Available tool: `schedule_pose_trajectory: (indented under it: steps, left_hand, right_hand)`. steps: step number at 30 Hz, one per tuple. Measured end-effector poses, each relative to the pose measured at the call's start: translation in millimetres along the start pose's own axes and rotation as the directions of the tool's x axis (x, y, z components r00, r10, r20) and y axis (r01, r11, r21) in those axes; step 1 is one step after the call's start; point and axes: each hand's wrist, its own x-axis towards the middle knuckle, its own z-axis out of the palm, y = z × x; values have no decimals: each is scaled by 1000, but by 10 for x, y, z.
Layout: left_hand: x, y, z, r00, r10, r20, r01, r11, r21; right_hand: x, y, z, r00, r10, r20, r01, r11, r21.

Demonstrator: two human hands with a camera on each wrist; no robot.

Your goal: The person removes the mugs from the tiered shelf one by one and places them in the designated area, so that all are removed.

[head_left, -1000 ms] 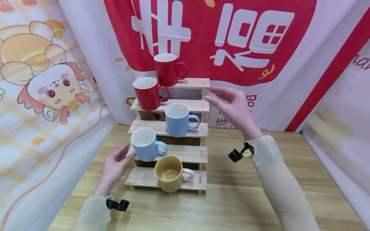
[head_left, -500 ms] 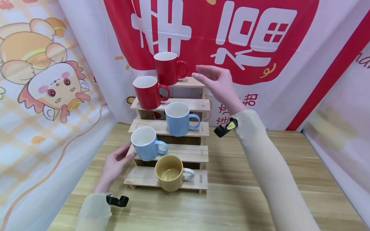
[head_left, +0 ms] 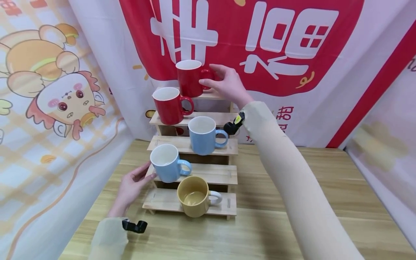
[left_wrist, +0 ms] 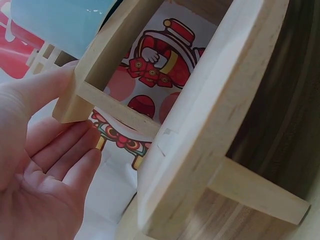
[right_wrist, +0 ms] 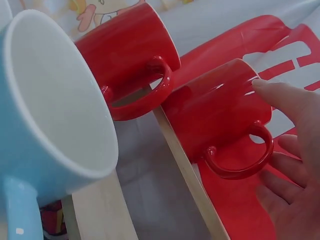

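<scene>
A stepped wooden rack (head_left: 224, 176) carries several mugs, one per step. My left hand (head_left: 131, 186) holds the left end of the second step from the bottom, thumb on one side and fingers beneath, beside a light blue mug (head_left: 167, 167). At the top step, my right hand (head_left: 227, 83) is at the handle side of a red mug (head_left: 189, 81). In the right wrist view its thumb tip overlaps the mug near the rim, and the other fingers lie loosely beyond the handle; firm contact cannot be made out.
A second red mug (head_left: 169, 108) stands one step lower, then another light blue mug (head_left: 202, 135) on the middle step. A yellow mug (head_left: 193, 198) with a white handle sits on the bottom step. Printed cloth (head_left: 282, 36) hangs behind, above a wood-grain table (head_left: 292, 224).
My right hand has moved up and to the left, from beside the rack's right edge to the top red mug's handle. My left hand has stayed at the rack; the mugs have not moved.
</scene>
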Motion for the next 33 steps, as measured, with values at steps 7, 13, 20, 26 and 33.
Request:
schedule_pose_trajectory:
  steps: [7, 13, 20, 26, 33]
  left_hand:
    - [-4, -9, -7, 1000, -17, 9, 17, 1000, 2]
    - [5, 0, 2, 1000, -15, 16, 15, 1000, 10]
    - [11, 5, -10, 999, -29, 24, 29, 1000, 6]
    - [-19, 22, -17, 998, -61, 30, 61, 998, 10]
    - [-39, 30, -27, 999, -47, 20, 47, 999, -9]
  right_hand:
    - [73, 50, 84, 1000, 26, 5, -26, 996, 90]
    - [75, 54, 67, 996, 65, -55, -57, 991, 124]
    - [71, -32, 55, 983, 167, -77, -157, 980, 123]
    - [66, -92, 76, 970, 235, -61, -225, 964, 144]
    - [64, -87, 88, 970, 244, -22, -236, 955, 181]
